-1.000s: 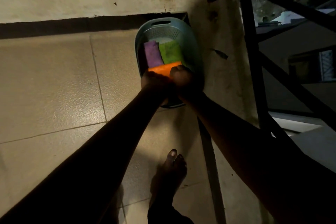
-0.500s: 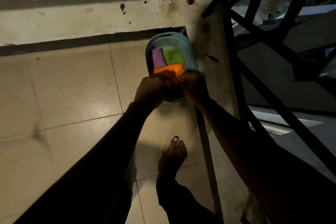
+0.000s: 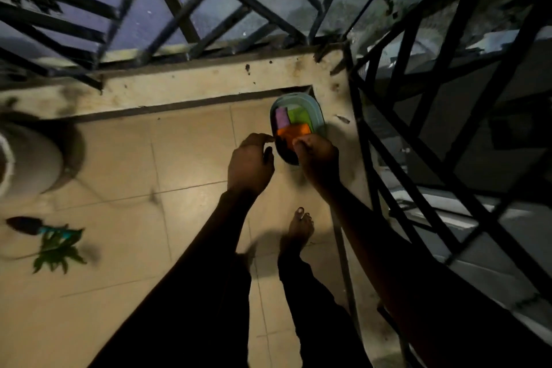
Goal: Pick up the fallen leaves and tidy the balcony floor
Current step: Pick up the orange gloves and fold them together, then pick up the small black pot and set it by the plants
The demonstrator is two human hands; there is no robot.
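Note:
A bunch of green fallen leaves lies on the tiled balcony floor at the far left. In the far right corner of the floor sits a pale teal basket with a purple cloth, a green cloth and an orange cloth inside. My left hand hovers just left of the basket, fingers loosely curled with nothing visible in them. My right hand covers the basket's near end, its fingertips at the orange cloth's edge; whether it grips anything is hidden in the dark.
A hand trowel with a teal handle lies beside the leaves. A big white pot stands at the left edge. Black metal railing runs along a stained concrete curb at the back and right. My bare foot stands below the basket.
The view has pulled up and back, bringing the leaves, trowel, pot and railing into sight. My hands, pressed together at the orange cloth before, have separated; the left one is off the basket.

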